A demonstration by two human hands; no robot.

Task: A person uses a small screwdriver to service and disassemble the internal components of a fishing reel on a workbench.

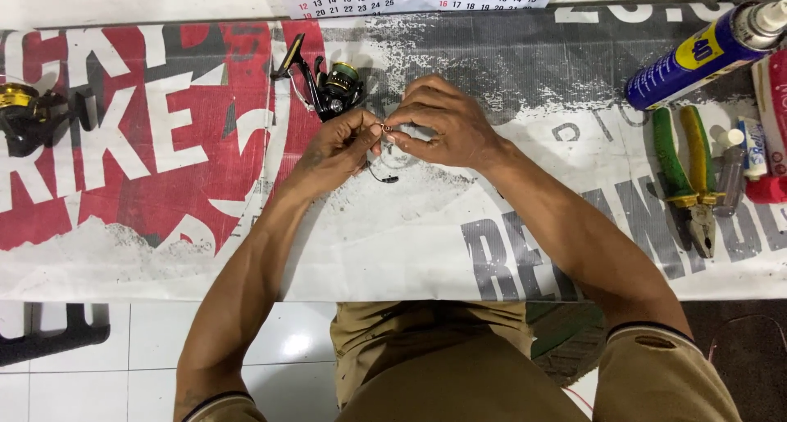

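Both hands, left and right, pinch what looks like a small metal part.

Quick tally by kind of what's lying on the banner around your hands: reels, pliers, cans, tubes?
Fishing reels: 2, black-green and gold-black
Pliers: 1, green-handled
Spray cans: 1, blue
Small tubes: 2
Total: 6

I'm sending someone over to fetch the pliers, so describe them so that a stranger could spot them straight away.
Start at the printed banner spread over the work surface and go to its right end, below the blue spray can. The pliers lie there, jaws pointing toward the person, beside a small white-capped bottle. Their green and yellow handles set them apart from everything nearby.
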